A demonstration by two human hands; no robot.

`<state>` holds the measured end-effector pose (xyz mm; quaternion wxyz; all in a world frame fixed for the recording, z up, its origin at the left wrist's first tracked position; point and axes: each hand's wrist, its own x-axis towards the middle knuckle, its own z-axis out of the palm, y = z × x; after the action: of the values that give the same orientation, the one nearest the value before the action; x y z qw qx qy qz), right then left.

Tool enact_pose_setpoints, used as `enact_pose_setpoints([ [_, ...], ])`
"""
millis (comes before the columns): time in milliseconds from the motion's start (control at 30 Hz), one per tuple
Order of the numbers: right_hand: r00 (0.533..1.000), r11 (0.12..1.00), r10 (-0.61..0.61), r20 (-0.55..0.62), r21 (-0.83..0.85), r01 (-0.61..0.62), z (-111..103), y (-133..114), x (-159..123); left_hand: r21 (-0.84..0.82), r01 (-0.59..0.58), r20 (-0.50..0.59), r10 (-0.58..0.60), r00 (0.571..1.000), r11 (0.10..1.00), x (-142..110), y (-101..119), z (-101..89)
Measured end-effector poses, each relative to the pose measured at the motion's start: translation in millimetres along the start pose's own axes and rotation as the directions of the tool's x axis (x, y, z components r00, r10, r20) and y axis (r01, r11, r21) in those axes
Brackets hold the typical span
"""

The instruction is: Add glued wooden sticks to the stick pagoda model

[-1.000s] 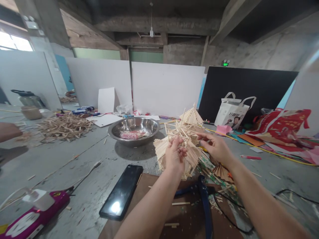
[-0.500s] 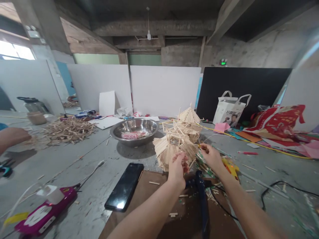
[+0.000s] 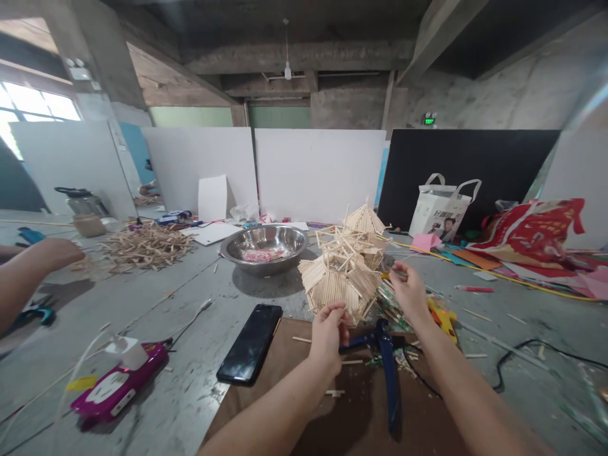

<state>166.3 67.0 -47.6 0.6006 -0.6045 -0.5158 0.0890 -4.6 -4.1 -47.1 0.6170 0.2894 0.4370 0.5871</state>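
Note:
A model built of thin wooden sticks (image 3: 339,288), with a pointed roof section (image 3: 365,218) at its back, stands ahead of me. My left hand (image 3: 327,335) is just in front of its near side, fingers curled together; anything between them is hidden. To the model's right, my right hand (image 3: 408,291) has its fingertips pinched together beside loose sticks and green-flecked scraps (image 3: 392,307); I cannot make out what they hold. Blue-handled cutters (image 3: 389,373) lie below my hands on a brown board (image 3: 351,418). Right of my right wrist lies a yellow glue gun (image 3: 443,318).
A black phone (image 3: 249,345) rests at the board's left edge. Farther left are a purple power strip (image 3: 121,383), a steel basin (image 3: 263,263) and a stick pile (image 3: 147,246). Another person's hand (image 3: 61,254) reaches in at left. A black cord (image 3: 515,348) crosses the right.
My left hand has drawn back and down from the stick model. My right hand has lowered and stays at the model's right side. The view has shifted slightly, and the other person's arm shows more.

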Motion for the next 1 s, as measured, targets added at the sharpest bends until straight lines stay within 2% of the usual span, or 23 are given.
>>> enact_pose_setpoints([
  [100, 0.983, 0.982, -0.179, 0.042, -0.06, 0.182, -10, -27, 3, -0.128, 0.071, 0.09, -0.06, 0.994, 0.989, 0, 17, 15.5],
  [200, 0.96, 0.958, -0.266, 0.088, -0.09, 0.273, -12, -41, 4, -0.253, 0.251, 0.198, -0.204, 0.959, 0.934, 9, 31, 32.4],
  [267, 0.955, 0.952, -0.277, 0.109, -0.105, 0.288, -12, -43, 4, -0.342, 0.323, 0.25, -0.246, 0.936, 0.882, 18, 37, 41.0],
  [400, 0.955, 0.955, -0.263, 0.14, -0.105, 0.279, -15, -41, 5, -0.508, 0.354, 0.33, -0.202, 0.922, 0.785, 34, 42, 49.5],
  [533, 0.957, 0.963, -0.234, 0.17, -0.092, 0.252, -20, -45, 7, -0.59, 0.367, 0.336, -0.195, 0.921, 0.719, 44, 44, 50.0],
  [700, 0.957, 0.97, -0.208, 0.202, -0.083, 0.229, -21, -50, 8, -0.627, 0.319, 0.258, -0.197, 0.946, 0.711, 50, 42, 50.0],
  [800, 0.951, 0.967, -0.223, 0.212, -0.078, 0.244, -20, -50, 7, -0.622, 0.254, 0.193, -0.169, 0.966, 0.741, 52, 43, 51.0],
  [900, 0.944, 0.96, -0.246, 0.22, -0.076, 0.268, -20, -51, 7, -0.589, 0.132, 0.128, -0.07, 0.989, 0.797, 53, 44, 51.2],
  [1000, 0.934, 0.954, -0.275, 0.227, -0.058, 0.295, -19, -53, 7, -0.529, -0.028, 0.094, 0.092, 0.991, 0.848, 53, 46, 50.6],
])
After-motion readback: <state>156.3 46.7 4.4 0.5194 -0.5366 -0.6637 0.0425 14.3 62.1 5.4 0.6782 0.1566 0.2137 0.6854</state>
